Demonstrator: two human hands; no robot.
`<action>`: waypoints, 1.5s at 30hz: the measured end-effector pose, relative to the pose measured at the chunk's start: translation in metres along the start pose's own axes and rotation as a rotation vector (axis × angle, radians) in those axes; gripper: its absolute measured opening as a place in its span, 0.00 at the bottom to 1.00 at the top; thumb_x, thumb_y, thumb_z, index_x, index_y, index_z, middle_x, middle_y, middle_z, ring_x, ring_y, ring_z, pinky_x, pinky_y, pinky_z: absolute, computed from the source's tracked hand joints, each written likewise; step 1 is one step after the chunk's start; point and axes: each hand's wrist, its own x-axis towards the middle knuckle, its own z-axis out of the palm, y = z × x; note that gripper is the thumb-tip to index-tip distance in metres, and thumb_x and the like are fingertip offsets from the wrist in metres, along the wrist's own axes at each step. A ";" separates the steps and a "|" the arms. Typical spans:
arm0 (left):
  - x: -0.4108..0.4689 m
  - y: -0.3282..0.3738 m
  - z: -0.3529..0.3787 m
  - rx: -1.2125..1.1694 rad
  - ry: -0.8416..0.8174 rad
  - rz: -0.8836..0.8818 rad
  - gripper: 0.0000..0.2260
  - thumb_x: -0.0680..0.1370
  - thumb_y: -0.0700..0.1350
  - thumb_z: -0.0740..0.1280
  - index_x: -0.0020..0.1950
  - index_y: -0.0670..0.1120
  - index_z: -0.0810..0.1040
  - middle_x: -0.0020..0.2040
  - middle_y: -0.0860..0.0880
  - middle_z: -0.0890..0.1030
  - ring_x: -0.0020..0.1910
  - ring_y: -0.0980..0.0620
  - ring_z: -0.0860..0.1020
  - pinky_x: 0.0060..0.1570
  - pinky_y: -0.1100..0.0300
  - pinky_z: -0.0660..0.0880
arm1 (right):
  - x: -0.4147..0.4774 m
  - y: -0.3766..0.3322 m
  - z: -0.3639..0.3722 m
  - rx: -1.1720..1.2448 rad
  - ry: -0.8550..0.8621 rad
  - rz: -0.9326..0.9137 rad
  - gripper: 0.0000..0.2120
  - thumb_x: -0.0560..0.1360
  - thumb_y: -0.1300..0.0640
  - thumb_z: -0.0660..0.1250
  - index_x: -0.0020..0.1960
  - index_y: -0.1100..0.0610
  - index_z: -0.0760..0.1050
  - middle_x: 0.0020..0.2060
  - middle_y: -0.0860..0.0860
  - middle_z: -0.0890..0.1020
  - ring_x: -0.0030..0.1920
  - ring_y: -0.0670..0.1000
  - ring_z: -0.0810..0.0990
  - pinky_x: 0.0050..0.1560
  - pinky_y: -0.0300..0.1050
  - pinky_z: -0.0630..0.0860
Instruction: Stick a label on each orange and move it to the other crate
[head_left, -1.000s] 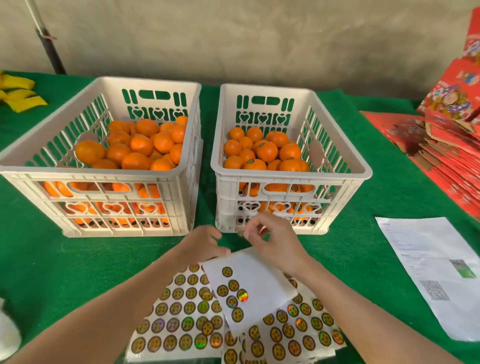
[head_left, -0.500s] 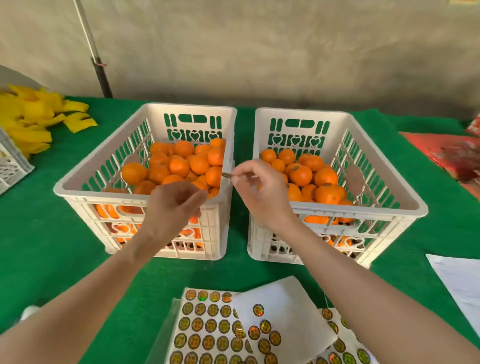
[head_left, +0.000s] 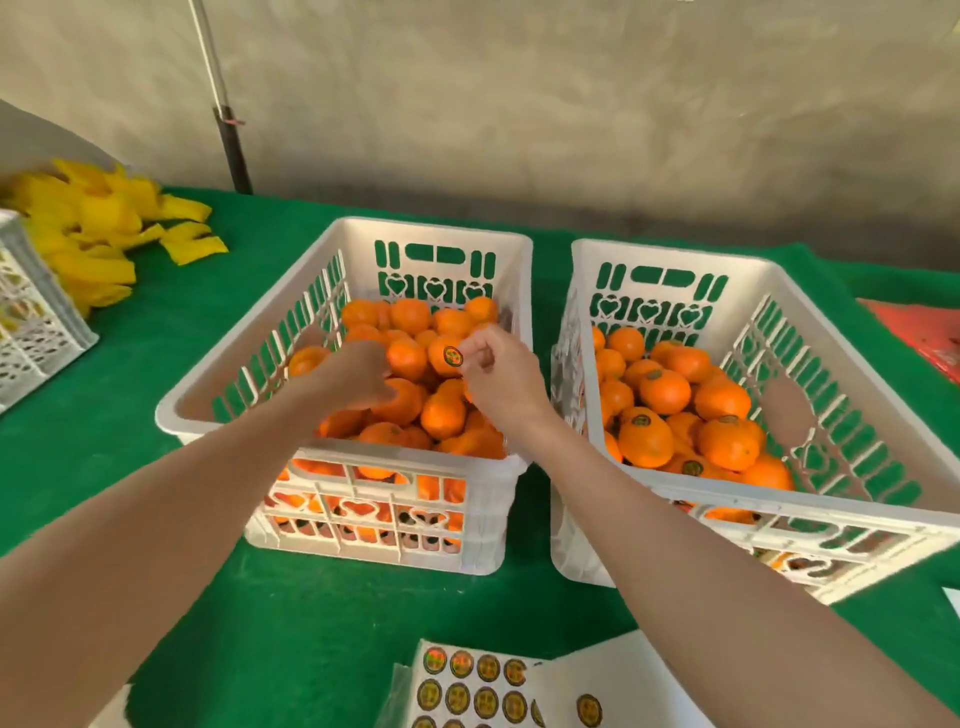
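Green cloth over the table (head_left: 156, 415), a plain beige wall behind, and two white crates side by side. Both hands are over the left crate (head_left: 197, 410), close together among the fruit. The left hand (head_left: 358, 376) shows only its back; its fingers dip behind the pile, so I can't tell whether it grips anything. The right hand (head_left: 501, 379) is curled, fingertips just beside the round label (head_left: 453, 356), and whether they pinch it is too close to call. That label sits flat on an orange (head_left: 437, 364) near the top of the heap, facing up at the camera. The orange looks round, with no clear long axis, and its stem end is hidden. The right crate (head_left: 857, 499) holds oranges with labels on top. The sticker sheet (head_left: 467, 686) is cut off at the bottom edge.
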 end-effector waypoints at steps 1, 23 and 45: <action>0.012 0.003 0.003 0.053 -0.079 0.004 0.14 0.78 0.49 0.66 0.57 0.41 0.77 0.51 0.44 0.80 0.50 0.47 0.79 0.51 0.57 0.76 | 0.000 0.001 0.000 -0.026 -0.011 -0.004 0.07 0.78 0.63 0.60 0.50 0.57 0.76 0.48 0.50 0.80 0.50 0.50 0.77 0.54 0.47 0.75; -0.005 0.010 -0.007 -1.189 -0.006 0.172 0.31 0.65 0.30 0.76 0.56 0.57 0.69 0.60 0.50 0.73 0.52 0.47 0.80 0.40 0.57 0.81 | -0.010 -0.008 -0.010 0.229 0.057 0.041 0.34 0.75 0.62 0.67 0.72 0.44 0.54 0.59 0.49 0.74 0.55 0.46 0.75 0.53 0.35 0.75; -0.139 0.160 0.017 -1.965 -0.380 -0.160 0.19 0.72 0.56 0.68 0.59 0.51 0.73 0.56 0.43 0.75 0.50 0.42 0.79 0.36 0.52 0.80 | -0.164 0.023 -0.116 0.569 0.153 0.023 0.11 0.70 0.56 0.73 0.50 0.50 0.76 0.50 0.42 0.82 0.53 0.44 0.80 0.46 0.36 0.77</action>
